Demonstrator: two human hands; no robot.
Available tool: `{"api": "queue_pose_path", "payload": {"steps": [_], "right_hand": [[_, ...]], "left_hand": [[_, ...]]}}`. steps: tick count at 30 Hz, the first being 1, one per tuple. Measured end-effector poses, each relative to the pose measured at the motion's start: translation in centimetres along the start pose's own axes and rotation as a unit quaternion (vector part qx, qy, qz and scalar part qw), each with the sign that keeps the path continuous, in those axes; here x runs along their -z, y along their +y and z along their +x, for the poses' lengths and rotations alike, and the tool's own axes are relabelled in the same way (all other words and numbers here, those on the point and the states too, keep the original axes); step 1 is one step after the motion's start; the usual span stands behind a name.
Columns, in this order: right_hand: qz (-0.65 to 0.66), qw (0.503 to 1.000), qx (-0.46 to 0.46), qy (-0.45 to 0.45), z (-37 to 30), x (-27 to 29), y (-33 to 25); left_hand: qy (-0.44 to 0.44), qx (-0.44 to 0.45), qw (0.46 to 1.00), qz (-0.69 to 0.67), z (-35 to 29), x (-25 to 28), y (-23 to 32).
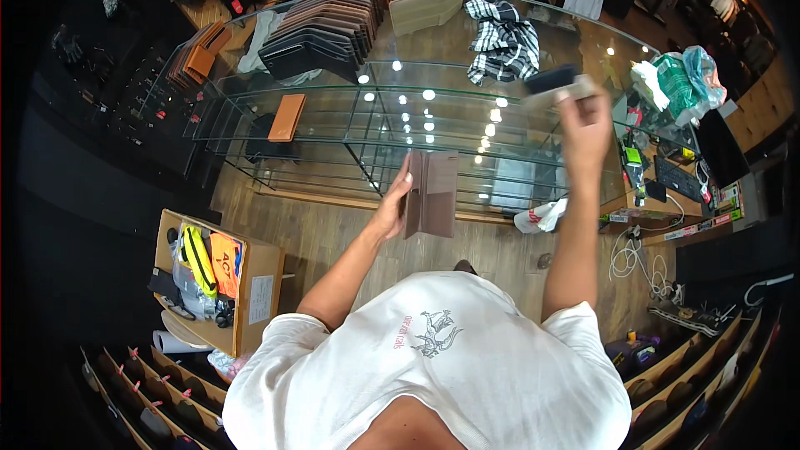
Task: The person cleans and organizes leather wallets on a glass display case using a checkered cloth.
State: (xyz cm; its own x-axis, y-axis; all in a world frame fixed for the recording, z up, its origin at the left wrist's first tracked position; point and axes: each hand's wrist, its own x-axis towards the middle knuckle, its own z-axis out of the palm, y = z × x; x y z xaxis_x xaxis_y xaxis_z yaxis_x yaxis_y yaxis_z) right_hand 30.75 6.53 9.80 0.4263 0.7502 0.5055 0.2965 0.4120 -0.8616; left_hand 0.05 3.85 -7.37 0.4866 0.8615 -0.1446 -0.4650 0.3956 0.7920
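My left hand [392,204] grips an opened brown wallet [440,192] by its left side, holding it upright in front of my chest. Out to the right, over the glass counter, my right hand [585,121] is closed on a small dark block with a pale underside [552,81]; motion blurs it, so its kind is unclear. Just beyond that hand lies a crumpled black-and-white checked cloth [502,40]. A beige wallet [428,10] stands spread open to the left of the cloth.
The glass counter [433,87] carries a long row of wallets [329,29] and an orange-tan group [200,54] at its left. Plastic bags [687,83] and a keyboard [677,179] are at right. A cardboard box [250,283] stands lower left; loose cables [637,262] lie on the floor.
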Motion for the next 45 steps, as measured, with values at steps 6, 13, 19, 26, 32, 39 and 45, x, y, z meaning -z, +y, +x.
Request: {"api": "queue_pose_path", "payload": {"steps": [6, 13, 19, 26, 32, 39, 45], "right_hand": [[-0.274, 0.958, 0.043, 0.077, 6.0, 6.9, 7.1], [-0.484, 0.868, 0.1, 0.055, 6.5, 6.1, 9.8], [-0.298, 0.937, 0.16, -0.093, -4.5, -2.9, 2.1], [-0.295, 0.947, 0.123, 0.023, -8.0, -4.9, 7.4], [-0.454, 0.873, 0.178, 0.019, -2.3, -2.8, 6.3], [-0.346, 0.93, 0.126, 0.003, -3.0, -3.4, 4.2], [-0.064, 0.929, -0.107, -0.348, -14.8, -9.2, 1.0]], "left_hand": [[0.098, -0.099, 0.978, 0.157, 0.3, -3.1, 2.6], [0.165, -0.189, 0.917, 0.309, 0.6, -3.2, 2.5], [0.218, -0.196, 0.915, 0.278, 0.1, -1.3, 1.7], [0.223, -0.19, 0.92, 0.259, -0.7, -0.1, 1.2], [0.192, -0.145, 0.946, 0.218, -2.4, -0.6, 2.3], [0.189, -0.113, 0.962, 0.16, -2.8, -2.1, 3.5], [0.145, -0.144, 0.972, 0.119, -2.1, -2.7, 3.3]]}}
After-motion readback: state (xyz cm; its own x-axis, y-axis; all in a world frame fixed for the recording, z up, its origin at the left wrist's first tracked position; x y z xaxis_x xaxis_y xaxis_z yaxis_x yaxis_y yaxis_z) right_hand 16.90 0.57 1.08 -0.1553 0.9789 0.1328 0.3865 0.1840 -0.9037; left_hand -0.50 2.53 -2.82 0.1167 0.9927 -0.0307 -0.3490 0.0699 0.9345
